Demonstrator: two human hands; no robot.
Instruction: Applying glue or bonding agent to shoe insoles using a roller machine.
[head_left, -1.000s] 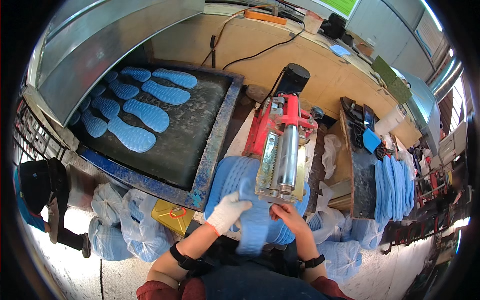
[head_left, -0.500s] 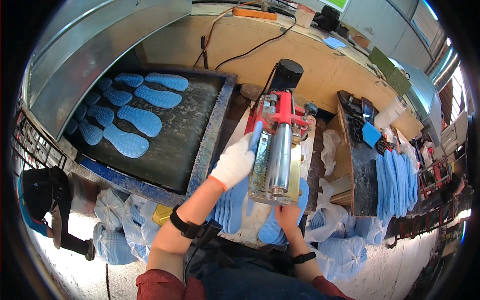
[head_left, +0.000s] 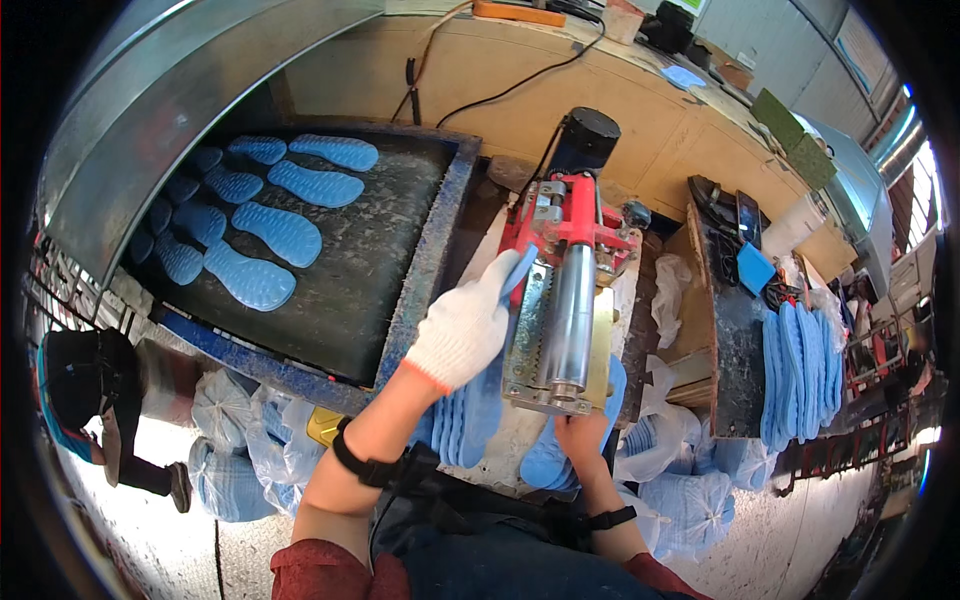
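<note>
My left hand (head_left: 460, 330), in a white knit glove with an orange cuff, is closed on a blue insole (head_left: 521, 270) at the left side of a roller machine (head_left: 567, 320). The machine has a red frame, a steel roller and a black motor. My bare right hand (head_left: 582, 436) reaches to its near end, against several blue insoles (head_left: 546, 460); its fingertips are hidden there. Another row of upright blue insoles (head_left: 455, 425) stands below my left wrist.
Blue insoles (head_left: 275, 235) lie spread on a dark, blue-edged conveyor (head_left: 375, 260) under a metal hood. At the right, more insoles (head_left: 800, 375) stand beside a shelf (head_left: 735, 360) with a phone. Bagged insoles (head_left: 690, 510) sit below. A person (head_left: 90, 400) is at the far left.
My left hand has turned slightly, and the insole in it leans more to the right. My right hand stays at the machine's near end. The whole view has shifted a little.
</note>
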